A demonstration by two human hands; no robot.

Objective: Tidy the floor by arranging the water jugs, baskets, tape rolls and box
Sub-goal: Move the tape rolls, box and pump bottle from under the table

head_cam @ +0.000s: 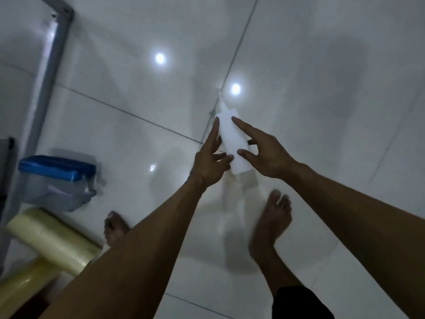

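Note:
A tall white box [232,139] stands on end, tilted a little, at a joint between glossy white floor tiles; I cannot tell if its base touches the floor. My left hand [210,157] is at its left side, index finger straight along the edge and the other fingertips touching it. My right hand [266,153] pinches the box from the right, thumb on the front face, a finger behind the right edge and the index finger lying across the top. Two large yellowish tape rolls [53,238] lie at the lower left.
A clear plastic container with a blue lid [57,178] sits on the floor at the left, beside a grey metal frame leg [46,88]. My bare feet [273,222] stand just behind the box. White tiles stretch away to the right and far side.

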